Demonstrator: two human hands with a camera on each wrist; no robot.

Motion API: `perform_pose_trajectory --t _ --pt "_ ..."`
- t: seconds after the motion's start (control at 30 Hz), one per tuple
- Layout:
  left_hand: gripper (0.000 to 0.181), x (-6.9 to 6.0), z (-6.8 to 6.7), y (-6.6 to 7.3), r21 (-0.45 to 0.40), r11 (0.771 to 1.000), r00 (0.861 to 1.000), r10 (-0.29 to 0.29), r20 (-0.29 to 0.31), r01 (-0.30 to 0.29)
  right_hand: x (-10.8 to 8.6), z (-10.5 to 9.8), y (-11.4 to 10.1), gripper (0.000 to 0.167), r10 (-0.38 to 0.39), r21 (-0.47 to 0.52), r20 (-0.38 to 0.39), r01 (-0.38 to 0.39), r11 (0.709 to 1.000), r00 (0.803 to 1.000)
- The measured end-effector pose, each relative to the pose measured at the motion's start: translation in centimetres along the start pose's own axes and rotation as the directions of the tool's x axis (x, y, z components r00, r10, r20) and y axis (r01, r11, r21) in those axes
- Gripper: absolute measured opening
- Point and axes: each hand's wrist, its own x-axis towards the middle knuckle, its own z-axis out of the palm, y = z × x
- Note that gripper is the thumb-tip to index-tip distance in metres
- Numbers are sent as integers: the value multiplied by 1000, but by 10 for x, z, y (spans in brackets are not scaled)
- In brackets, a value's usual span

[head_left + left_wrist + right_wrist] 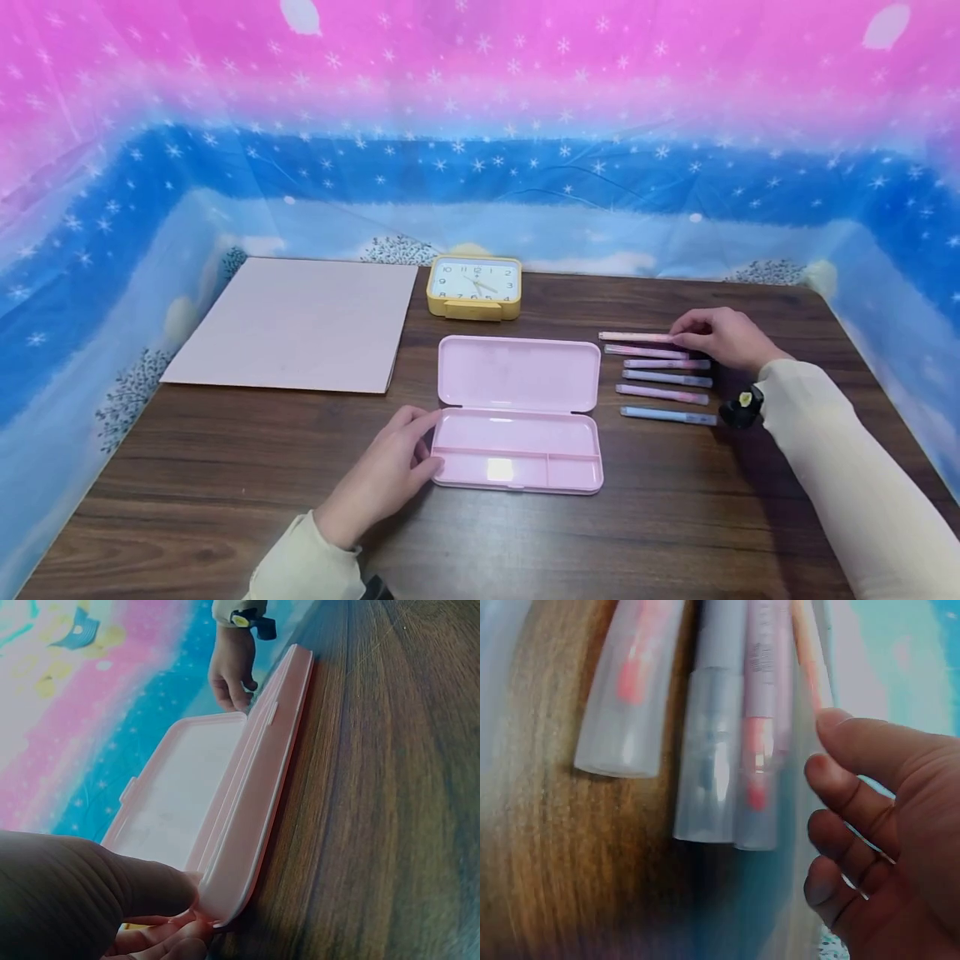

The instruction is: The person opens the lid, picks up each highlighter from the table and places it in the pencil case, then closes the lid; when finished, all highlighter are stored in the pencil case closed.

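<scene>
Though blurred up close, seemed to pinch, with the right hand (729, 337), the slim peach plastic pen (634, 337), lying lengthwise leftward.

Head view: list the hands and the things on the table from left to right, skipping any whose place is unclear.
Pale pink board → left hand → open pink pencil case → column of six pens → right hand.
</scene>
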Motion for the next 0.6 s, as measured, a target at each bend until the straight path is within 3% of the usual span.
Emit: perform_pose_trajectory --t 0.17,0.33,0.5,0.6 --pt "54 -2 0 2 20 999 1000 28 -15 -27 -19 -11 -2 30 20 55 -102 -15 998 995" --pt "55 -3 0 3 18 1000 1000 24 -6 -24 -45 -27 -17 28 51 110 -222 -27 994 974" --pt "55 -3 -1 4 14 999 999 34 -10 -34 -64 -37 -41 16 7 137 -303 36 990 953" --pt "54 -2 -1 4 9 999 999 34 -9 -34 -74 -36 -63 12 -43 149 -307 93 984 951"
